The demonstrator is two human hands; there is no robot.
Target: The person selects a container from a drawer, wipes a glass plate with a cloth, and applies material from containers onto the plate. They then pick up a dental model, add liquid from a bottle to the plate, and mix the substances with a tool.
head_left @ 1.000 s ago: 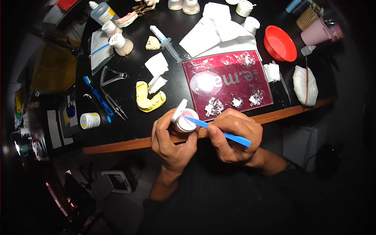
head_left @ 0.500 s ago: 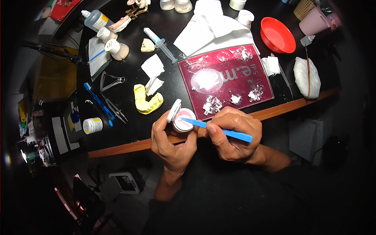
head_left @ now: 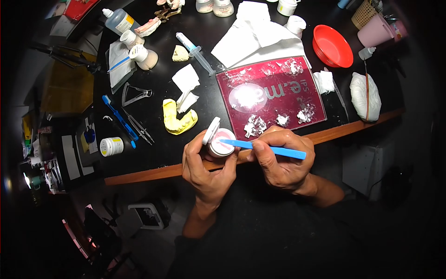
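My left hand [head_left: 209, 169] is closed around a small white jar [head_left: 221, 149] at the table's front edge. The jar's flip lid [head_left: 212, 132] stands up on its left side, and pink powder-like material shows inside. Between the thumb and fingers of my right hand [head_left: 284, 160] is a slim blue plastic spatula [head_left: 278, 150]. Its tip reaches into the mouth of the jar. Just behind the jar lies a yellow dental cast [head_left: 179, 120]. A maroon mixing slab [head_left: 290, 95] with white smears and lumps lies behind my right hand.
A red bowl [head_left: 331, 46] stands at the back right, near a white wrapped bundle [head_left: 365, 97]. A syringe [head_left: 197, 55] and white tissues [head_left: 260, 37] lie at the back. To the left are a blue toothbrush [head_left: 120, 122], tweezers [head_left: 138, 128] and a lidded jar [head_left: 111, 146].
The whole view has shifted slightly, so the table things appear a little further right. The spatula's handle end has risen, making it more level, with its tip still in the jar.
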